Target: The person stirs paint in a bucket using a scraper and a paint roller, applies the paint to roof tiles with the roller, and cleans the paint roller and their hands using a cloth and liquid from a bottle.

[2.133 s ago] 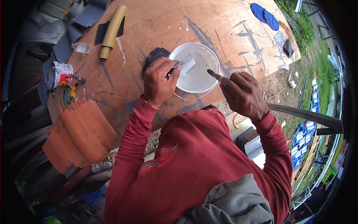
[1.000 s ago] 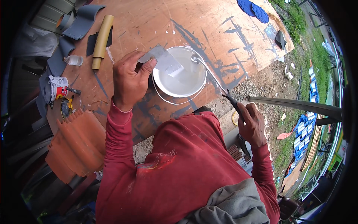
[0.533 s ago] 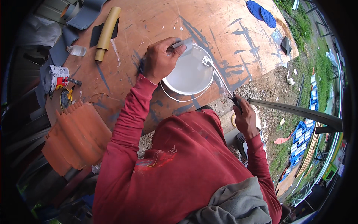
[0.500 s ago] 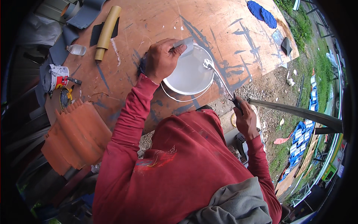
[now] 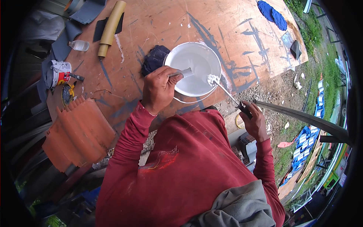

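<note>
A white bucket (image 5: 218, 62) with a wire handle stands on the wooden board (image 5: 151, 22); its inside is white. My left hand (image 5: 159, 89) is closed, pinching a small flat grey piece (image 5: 184, 72) over the bucket's near left rim. Whether that is a scraper blade or a folded sheet I cannot tell. In my right hand (image 5: 256, 123), right of the bucket, is a long thin metal tool (image 5: 227, 92) with a black handle. White paste (image 5: 213, 80) clings to its tip, at the bucket's right rim. A dark bunched cloth (image 5: 155, 58) lies beside the bucket.
On the board's left are a cardboard tube (image 5: 112, 26), a clear bottle (image 5: 79, 45) and a small paint pail (image 5: 59, 73). Orange roof tiles (image 5: 81, 132) lean nearby. Blue cloths (image 5: 272, 14) lie far right. A grey post (image 5: 302, 117) juts in over gravel.
My left hand has drawn back toward me with the grey piece, uncovering the dark cloth. My right hand has shifted slightly, and the tool's pasty tip has moved lower, toward the bucket's near right rim.
</note>
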Tool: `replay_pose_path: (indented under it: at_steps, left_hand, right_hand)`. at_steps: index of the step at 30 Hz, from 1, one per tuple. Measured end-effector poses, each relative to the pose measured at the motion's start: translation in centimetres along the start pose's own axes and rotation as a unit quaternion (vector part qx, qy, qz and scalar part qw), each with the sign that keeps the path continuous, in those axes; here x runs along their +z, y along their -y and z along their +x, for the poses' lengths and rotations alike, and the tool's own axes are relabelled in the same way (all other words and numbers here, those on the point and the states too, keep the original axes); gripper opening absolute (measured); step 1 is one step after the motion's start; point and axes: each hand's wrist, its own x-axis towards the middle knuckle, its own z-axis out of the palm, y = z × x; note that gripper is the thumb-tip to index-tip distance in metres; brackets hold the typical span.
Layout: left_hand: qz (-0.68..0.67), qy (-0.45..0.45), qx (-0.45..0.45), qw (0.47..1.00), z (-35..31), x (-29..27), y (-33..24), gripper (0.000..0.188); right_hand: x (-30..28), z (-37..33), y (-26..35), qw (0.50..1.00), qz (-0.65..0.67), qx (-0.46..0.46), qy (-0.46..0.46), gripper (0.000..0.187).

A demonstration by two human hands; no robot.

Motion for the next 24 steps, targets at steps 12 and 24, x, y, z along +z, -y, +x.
replay_pose_path:
  at_steps: [12, 24]
  left_hand:
    - [0.009, 0.050, 0.017, 0.999, 2.8, -2.1, 1.8, 0.027]
    - [-0.036, -0.175, -0.253, 0.951, -12.5, -1.7, 9.0, 0.036]
  right_hand:
    - [3.3, 19.9, 14.4, 0.958, -0.002, -0.278, 0.065, 0.019]
    - [5.7, 21.7, 14.4, 0.933, -0.079, -0.350, -0.022, 0.009]
